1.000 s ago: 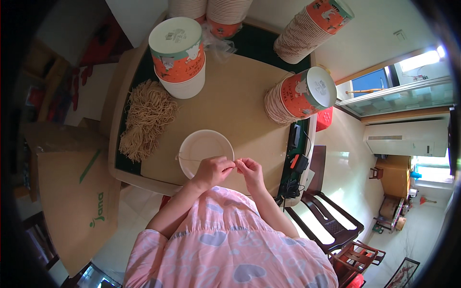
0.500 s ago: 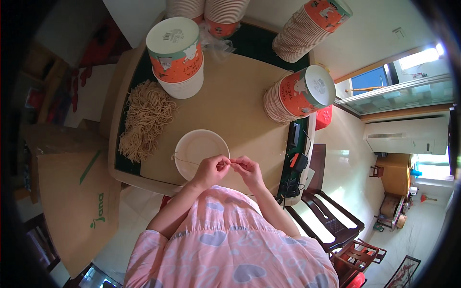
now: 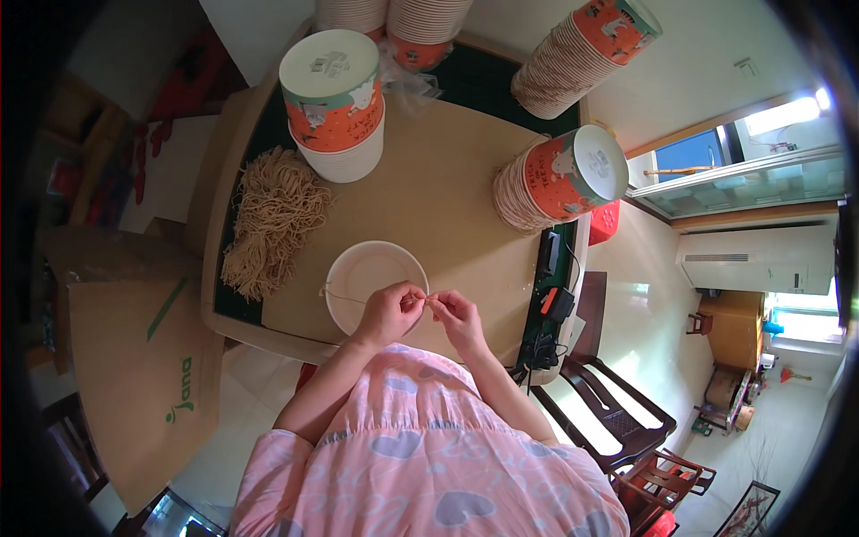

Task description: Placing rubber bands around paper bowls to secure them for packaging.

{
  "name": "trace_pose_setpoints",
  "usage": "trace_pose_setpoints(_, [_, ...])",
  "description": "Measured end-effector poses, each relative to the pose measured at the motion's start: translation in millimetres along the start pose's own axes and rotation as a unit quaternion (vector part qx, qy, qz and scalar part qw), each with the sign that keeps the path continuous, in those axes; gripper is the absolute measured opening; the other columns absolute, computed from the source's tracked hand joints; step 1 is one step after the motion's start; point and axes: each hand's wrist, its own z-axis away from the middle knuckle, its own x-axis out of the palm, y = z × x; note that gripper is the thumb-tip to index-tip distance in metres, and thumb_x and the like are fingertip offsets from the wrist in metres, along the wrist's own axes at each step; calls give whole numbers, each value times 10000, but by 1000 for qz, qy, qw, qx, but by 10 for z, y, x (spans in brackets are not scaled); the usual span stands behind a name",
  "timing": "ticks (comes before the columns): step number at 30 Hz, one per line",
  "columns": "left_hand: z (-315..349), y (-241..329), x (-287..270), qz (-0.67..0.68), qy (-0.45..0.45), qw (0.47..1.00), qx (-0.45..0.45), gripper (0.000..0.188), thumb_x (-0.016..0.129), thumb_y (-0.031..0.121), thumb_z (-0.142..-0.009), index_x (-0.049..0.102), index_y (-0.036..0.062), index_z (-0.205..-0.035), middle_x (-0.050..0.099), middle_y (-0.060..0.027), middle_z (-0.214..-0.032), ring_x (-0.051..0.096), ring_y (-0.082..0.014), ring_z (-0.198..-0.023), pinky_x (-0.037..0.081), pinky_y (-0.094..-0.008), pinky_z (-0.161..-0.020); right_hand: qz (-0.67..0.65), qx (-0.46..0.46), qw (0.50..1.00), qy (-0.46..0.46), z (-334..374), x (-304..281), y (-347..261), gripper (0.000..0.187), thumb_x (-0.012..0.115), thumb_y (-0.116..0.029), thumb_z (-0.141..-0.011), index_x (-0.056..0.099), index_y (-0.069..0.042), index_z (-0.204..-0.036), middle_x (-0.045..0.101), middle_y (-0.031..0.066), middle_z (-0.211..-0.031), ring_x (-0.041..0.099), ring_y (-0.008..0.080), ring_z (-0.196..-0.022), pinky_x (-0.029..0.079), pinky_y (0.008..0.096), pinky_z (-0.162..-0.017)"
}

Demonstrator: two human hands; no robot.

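A white round paper bucket [image 3: 356, 265] stands upright with its mouth up, just in front of me. From a knot at its left wall, a thin beige cord [image 3: 345, 297] crosses the opening to my hands. My left hand [image 3: 394, 313] is over the bucket's near right rim, its fingers pinched on the cord. Right beside it, my right hand [image 3: 458, 322] pinches at the cord's end, fingertips almost touching the left ones. The fingers cover most of the end, so its exact shape is hidden.
A heap of beige cords [image 3: 273, 224] lies on the table's left. Upside-down orange-and-white buckets [image 3: 335, 121] stand behind it; another cord-handled stack [image 3: 555, 183] leans at the right. Black adapters and cables [image 3: 557, 304] line the right edge. A cardboard box [image 3: 143, 358] stands left of the table.
My fingertips have shifted slightly at the cord's end, and the right hand has turned a little. The bucket stays in place; the whole view has tilted slightly.
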Motion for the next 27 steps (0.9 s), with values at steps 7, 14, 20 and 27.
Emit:
trace_pose_setpoints(7, [12,26,-9,7,19,999,-26,71,663,53,-774,612,33,-820,606,-76,-657,599,-154,-567,474,-276,-527,-86,66,994,-15,-21,-9,-15,139,611,-147,-890,635,-15,-927,580,-18,-741,507,70,-650,423,213,-614])
trace_pose_setpoints(14, [56,98,-33,-5,5,1000,-28,102,687,66,-763,619,24,-827,617,-74,-731,603,-154,-604,477,-268,-548,-80,67,994,22,32,54,-59,134,626,-131,-879,635,-5,-924,586,-13,-751,503,71,-654,403,211,-612])
trace_pose_setpoints(20, [64,73,12,0,57,998,-14,80,690,57,-750,623,18,-769,616,-80,-713,596,-160,-594,470,-272,-540,-47,49,996,59,55,136,-20,150,660,-128,-854,643,1,-928,613,-5,-756,520,69,-645,419,202,-598])
trace_pose_setpoints(27, [83,63,37,-36,82,996,-25,65,676,39,-730,615,16,-727,590,-79,-634,582,-165,-558,459,-285,-518,-10,-21,997,69,41,172,77,123,653,-98,-855,632,5,-918,631,4,-775,533,64,-645,437,194,-599])
